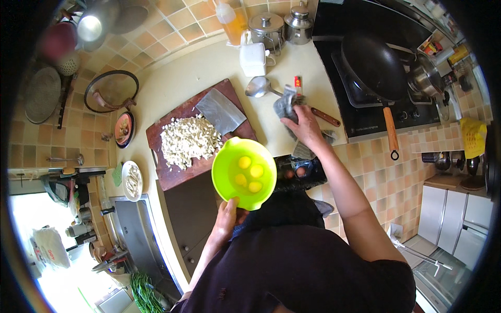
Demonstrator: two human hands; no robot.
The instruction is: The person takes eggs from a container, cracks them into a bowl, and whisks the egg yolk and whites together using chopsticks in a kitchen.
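My left hand (228, 217) grips the rim of a lime-green bowl (224, 178); several raw egg yolks (256, 171) lie in clear egg white inside it. With my right hand (306, 127) I hold a grey cloth (285, 105) above the counter, beside a metal ladle (259, 87) and a brown wooden handle (325, 117). Left of the bowl, a heap of finely diced white food (188, 143) covers part of a dark red wooden cutting board (231, 92). A cleaver (221, 111) lies flat on the board, its handle partly hidden by the bowl.
At right, a black wok (373, 66) with a wooden handle stands on the black stove (368, 127). A white lidded container (253, 58) and metal pots (266, 29) line the back wall. An oval dish (137, 192) of pale food sits near the sink (137, 231) at left.
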